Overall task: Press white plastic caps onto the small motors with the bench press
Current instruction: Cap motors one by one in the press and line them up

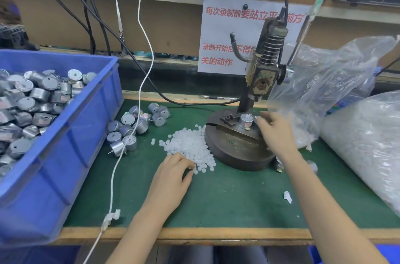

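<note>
A bench press [263, 73] stands on a round metal base [236, 151] on the green mat. One small silver motor [245, 121] sits upright in the fixture under the ram. My right hand [277, 134] is beside that motor, blurred, fingers curled near its right side. A heap of white plastic caps [190, 144] lies left of the base. My left hand [173, 175] rests at the heap's near edge, fingertips curled onto the caps. Loose motors [134, 127] lie in a cluster further left.
A blue crate [71, 134] full of motors fills the left side. Clear plastic bags [363, 134] of white caps crowd the right. A white cable [121, 155] hangs down across the mat. A paper notice [225, 34] hangs behind the press. Two motors lie behind my right forearm.
</note>
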Tool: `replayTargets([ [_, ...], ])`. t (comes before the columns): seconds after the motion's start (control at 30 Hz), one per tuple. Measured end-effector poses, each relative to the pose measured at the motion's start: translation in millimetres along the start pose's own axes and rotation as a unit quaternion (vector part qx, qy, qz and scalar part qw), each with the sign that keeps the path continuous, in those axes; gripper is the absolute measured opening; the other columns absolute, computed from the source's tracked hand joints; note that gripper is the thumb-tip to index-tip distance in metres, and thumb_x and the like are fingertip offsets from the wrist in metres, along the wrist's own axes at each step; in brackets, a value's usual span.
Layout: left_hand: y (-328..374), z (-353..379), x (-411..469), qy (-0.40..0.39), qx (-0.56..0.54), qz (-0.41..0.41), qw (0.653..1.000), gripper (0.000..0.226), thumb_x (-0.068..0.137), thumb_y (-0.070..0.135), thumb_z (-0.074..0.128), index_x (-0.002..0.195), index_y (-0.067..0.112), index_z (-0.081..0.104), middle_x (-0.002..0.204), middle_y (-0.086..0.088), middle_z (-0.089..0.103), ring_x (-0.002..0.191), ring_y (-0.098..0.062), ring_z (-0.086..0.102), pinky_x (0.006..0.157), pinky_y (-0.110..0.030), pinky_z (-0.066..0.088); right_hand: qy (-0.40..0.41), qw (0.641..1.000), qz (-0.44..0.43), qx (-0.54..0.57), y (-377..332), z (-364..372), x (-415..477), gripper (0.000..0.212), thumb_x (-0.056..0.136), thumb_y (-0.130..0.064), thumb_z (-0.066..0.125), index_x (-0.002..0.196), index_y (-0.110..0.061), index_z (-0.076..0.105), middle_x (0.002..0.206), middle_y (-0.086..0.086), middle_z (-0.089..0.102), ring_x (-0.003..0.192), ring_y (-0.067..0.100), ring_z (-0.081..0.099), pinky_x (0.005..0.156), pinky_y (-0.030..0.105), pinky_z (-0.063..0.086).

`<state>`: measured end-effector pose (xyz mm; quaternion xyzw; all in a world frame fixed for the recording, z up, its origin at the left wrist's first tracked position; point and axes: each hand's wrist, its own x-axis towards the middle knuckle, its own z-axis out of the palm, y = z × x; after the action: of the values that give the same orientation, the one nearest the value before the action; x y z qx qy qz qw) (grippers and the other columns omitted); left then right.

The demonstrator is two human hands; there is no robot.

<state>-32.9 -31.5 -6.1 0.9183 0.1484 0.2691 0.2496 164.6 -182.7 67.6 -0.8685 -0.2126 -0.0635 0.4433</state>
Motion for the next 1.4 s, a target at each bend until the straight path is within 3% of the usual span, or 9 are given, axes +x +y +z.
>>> replayTargets([
  [0.13, 1, 0, 0, 0.004, -0.003, -0.012, 1.0, 0.011, 0.087, 0.013, 0.059, 0.097, 0.014, 0.064, 0.093, 0.006, 0.054, 0.094, -0.012, 0.047, 0.077, -0.016, 0.033, -0.008, 0.986, -0.094, -0.138, -4, 28, -1, 0.043, 0.091, -0.025, 0.056, 0.127, -0.002, 0.051, 0.128, 0.016, 0.053, 0.121, 0.03, 0.042, 0.102, 0.036, 0.029],
  [0.4, -1, 1, 1, 0.02, -0.023, -0.048, 0.998, 0.007, 0.085, 0.006, 0.061, 0.09, 0.008, 0.064, 0.088, 0.005, 0.051, 0.088, -0.012, 0.043, 0.074, -0.014, 0.028, 0.033, 0.963, -0.139, -0.229, -2, 27, -16, 0.037, 0.089, -0.02, 0.061, 0.122, -0.004, 0.057, 0.119, 0.014, 0.06, 0.111, 0.033, 0.049, 0.094, 0.036, 0.032],
  [0.6, -2, 2, 3, 0.018, -0.018, -0.059, 0.998, 0.005, 0.084, 0.006, 0.061, 0.082, 0.01, 0.061, 0.076, 0.012, 0.045, 0.08, -0.011, 0.041, 0.068, -0.015, 0.027, 0.052, 0.983, -0.098, -0.145, 14, -5, -58, 0.035, 0.082, -0.016, 0.07, 0.113, -0.004, 0.064, 0.109, 0.012, 0.064, 0.103, 0.033, 0.052, 0.087, 0.029, 0.032],
  [0.73, -2, 1, 1, 0.026, -0.052, -0.069, 0.996, 0.008, 0.082, 0.004, 0.061, 0.084, 0.012, 0.063, 0.074, 0.019, 0.045, 0.076, -0.003, 0.043, 0.071, -0.003, 0.031, 0.055, 0.995, -0.017, -0.083, 30, -22, -85, 0.034, 0.078, -0.017, 0.074, 0.109, -0.007, 0.066, 0.1, 0.01, 0.066, 0.086, 0.024, 0.056, 0.074, 0.029, 0.038],
  [0.87, -2, 0, 1, 0.019, -0.067, -0.078, 0.995, 0.012, 0.084, 0.004, 0.06, 0.092, 0.009, 0.068, 0.077, 0.018, 0.045, 0.079, -0.008, 0.045, 0.069, -0.008, 0.032, 0.002, 0.997, 0.002, -0.083, 41, -15, -99, 0.031, 0.077, -0.012, 0.075, 0.106, -0.006, 0.065, 0.1, 0.006, 0.061, 0.093, 0.027, 0.056, 0.078, 0.03, 0.04],
  [1.03, -1, -2, 0, 0.014, -0.081, -0.093, 0.992, 0.01, 0.085, 0.007, 0.061, 0.089, 0.01, 0.069, 0.079, 0.016, 0.047, 0.081, -0.012, 0.049, 0.068, -0.011, 0.033, 0.009, 0.992, -0.015, -0.125, 48, -9, -95, 0.026, 0.075, -0.004, 0.075, 0.096, 0.0, 0.059, 0.095, 0.01, 0.053, 0.09, 0.031, 0.051, 0.065, 0.023, 0.025],
  [1.2, -2, -1, 1, 0.006, -0.079, -0.09, 0.993, 0.004, 0.085, 0.012, 0.063, 0.083, 0.011, 0.066, 0.078, 0.015, 0.044, 0.082, -0.012, 0.045, 0.067, -0.013, 0.029, 0.065, 0.977, -0.075, -0.19, 36, -4, -102, 0.037, 0.068, -0.006, 0.081, 0.098, 0.003, 0.063, 0.098, 0.022, 0.056, 0.091, 0.041, 0.053, 0.078, 0.039, 0.043],
  [1.27, -2, -1, 1, 0.005, -0.074, -0.083, 0.994, 0.008, 0.086, 0.015, 0.062, 0.08, 0.01, 0.065, 0.077, 0.015, 0.042, 0.081, -0.012, 0.043, 0.067, -0.014, 0.027, 0.085, 0.97, -0.125, -0.191, 20, 2, -105, 0.036, 0.067, -0.005, 0.081, 0.098, 0.001, 0.064, 0.096, 0.02, 0.057, 0.089, 0.04, 0.056, 0.081, 0.036, 0.041],
  [1.4, -3, -1, 0, -0.006, -0.075, -0.076, 0.994, 0.011, 0.086, 0.019, 0.062, 0.078, 0.012, 0.063, 0.076, 0.014, 0.042, 0.082, -0.011, 0.043, 0.069, -0.016, 0.028, 0.004, 0.974, -0.19, -0.123, -30, 32, -107, 0.024, 0.076, -0.003, 0.072, 0.099, -0.002, 0.065, 0.103, 0.014, 0.057, 0.094, 0.034, 0.053, 0.082, 0.025, 0.033],
])
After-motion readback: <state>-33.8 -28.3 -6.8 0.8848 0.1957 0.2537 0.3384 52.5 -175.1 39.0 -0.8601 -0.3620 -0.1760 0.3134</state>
